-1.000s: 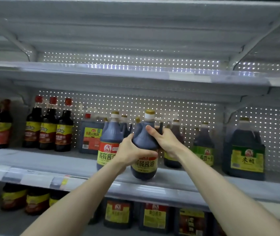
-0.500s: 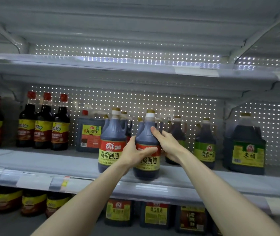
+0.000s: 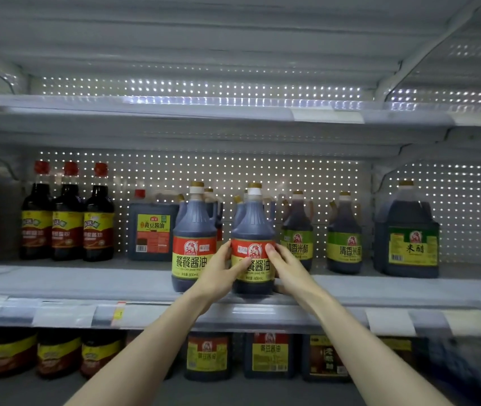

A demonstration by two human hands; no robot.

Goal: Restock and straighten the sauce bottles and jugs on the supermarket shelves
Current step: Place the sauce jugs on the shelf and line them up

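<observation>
Soy sauce jug [image 3: 252,221] is down: a second ago it was lifted and tipped clear of the shelf [image 3: 87,281], half a second ago it had just landed, and now it stands upright with its base on the shelf, close to the front lip. Both hands have also slid lower, from the neck and shoulder down to the label band. Left hand [image 3: 218,273] wraps the jug's left flank, with the thumb across the yellow part of the label and the fingers tucked into the gap on that side. Right hand [image 3: 287,266] clasps the right flank, thumb tip on the red band. So both are gripping the jug and neither has let go. Just left of the left hand stands the twin jug [image 3: 193,227], same red-and-yellow label, facing out; more of the same sit behind both. Just right of the right hand is a green-label rice vinegar jug [image 3: 297,227], set further back, with another beyond it. My read: placement is basically done and the weight is on the shelf, so only fine alignment is left here. The label faces roughly out, but the thumbs cover part of it, so I can't judge squareness. Likely next: a small twist, a nudge level with the twin, then release. Risk is low; mind the front lip. The vinegar row may want pulling forward afterwards.
</observation>
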